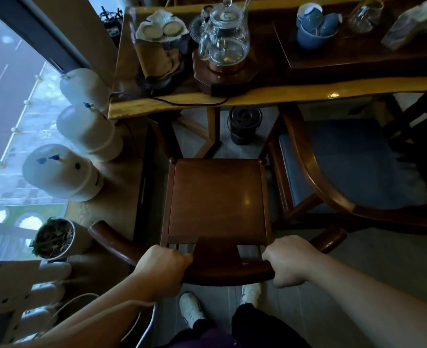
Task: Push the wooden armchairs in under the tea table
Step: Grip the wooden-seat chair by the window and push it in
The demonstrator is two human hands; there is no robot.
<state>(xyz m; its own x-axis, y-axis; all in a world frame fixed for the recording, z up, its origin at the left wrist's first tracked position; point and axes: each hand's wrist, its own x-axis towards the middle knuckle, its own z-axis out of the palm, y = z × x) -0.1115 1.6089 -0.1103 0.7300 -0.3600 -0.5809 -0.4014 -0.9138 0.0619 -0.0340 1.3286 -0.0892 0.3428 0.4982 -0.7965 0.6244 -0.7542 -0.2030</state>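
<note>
A dark wooden armchair (217,197) with a bare square seat stands right in front of me, its front edge a little short of the tea table (282,95). My left hand (163,268) and my right hand (287,259) both grip its curved back rail, one on each side of the central back slat. A second wooden armchair (315,172) with a blue seat cushion stands to the right, its front part under the table's edge. The table is a thick live-edge slab with a yellowish rim.
On the table are a glass teapot (223,38) on a wooden base, a blue bowl of cups (315,25) and a cable. A dark round bin (243,125) sits under the table. Three white water jugs (64,172) and a metal pot (54,238) crowd the left.
</note>
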